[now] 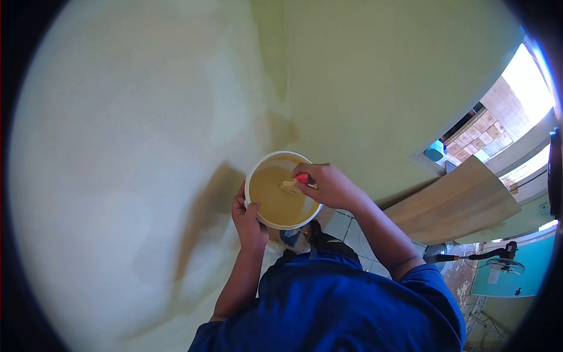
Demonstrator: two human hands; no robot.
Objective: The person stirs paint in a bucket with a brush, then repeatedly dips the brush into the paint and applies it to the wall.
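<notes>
bucket (283,190), white, round, held up close to the chest and just in front of a wall (146,117). it holds a tan, creamy paint or putty that covers the bottom and coats the inner sides.

head view: left hand (247,220) wraps the near rim of the bucket, fingers curled over the edge, thumb outside, carrying the weight from below and the side. right hand (328,185) is closed on a red-handled tool (302,178); the pale blade end sits in the mix near the far rim. whether it is a brush or a scraper cannot be told, the working end is half buried and small.

wall is pale green-cream, with darker brownish patches just left of the bucket and a streak above it. blue shirt (340,299) fills the lower frame. right of the person a wooden board (457,202) leans against the wall below a window opening (498,123); a standing fan (504,261) is lower right. tiled floor (346,226) shows under the bucket.

judgement on doing this well: keep the bucket level in the left grip so the mix does not run to one side; load the tool only at its tip and wipe the excess on the inner rim, since a drip here would land on the shirt or the floor.
</notes>
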